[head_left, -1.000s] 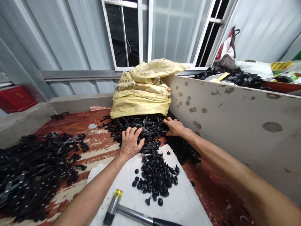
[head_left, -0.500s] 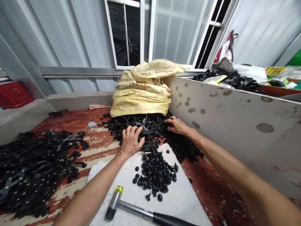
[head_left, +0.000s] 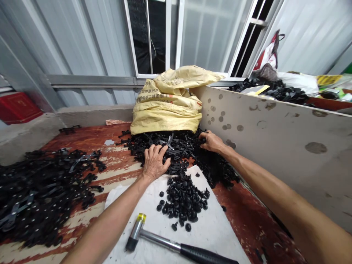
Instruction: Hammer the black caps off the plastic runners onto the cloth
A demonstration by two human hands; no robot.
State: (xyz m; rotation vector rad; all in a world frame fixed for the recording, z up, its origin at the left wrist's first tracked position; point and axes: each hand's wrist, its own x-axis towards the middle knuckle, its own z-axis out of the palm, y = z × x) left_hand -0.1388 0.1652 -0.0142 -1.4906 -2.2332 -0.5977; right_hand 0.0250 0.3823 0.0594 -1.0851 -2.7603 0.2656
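Note:
My left hand [head_left: 156, 162] lies palm down, fingers apart, on the near side of a heap of slim black linkage parts [head_left: 176, 145]. At the heap's right edge, beside the divider board, my right hand [head_left: 211, 142] has its fingers and thumb curled round something dark; what exactly it grips I cannot make out. The heap spills from under a folded yellow woven sack [head_left: 166, 121]. Just in front of my left hand, small black round-headed pegs [head_left: 184, 200] are piled on a white sheet [head_left: 217, 234]. A two-faced mallet [head_left: 162, 240] with a black grip lies nearest me.
Another large pile of black linkage parts [head_left: 41, 194] covers the left of the worn red-brown tabletop [head_left: 115, 161]. A pale divider board [head_left: 275, 139] stands along the right. Beyond it are black pieces [head_left: 283, 91] and bags. A red box [head_left: 19, 108] sits far left.
My right hand has shifted slightly right and up along the heap's edge, its fingers more curled. My left hand stays on the heap. The whole view has shifted a little.

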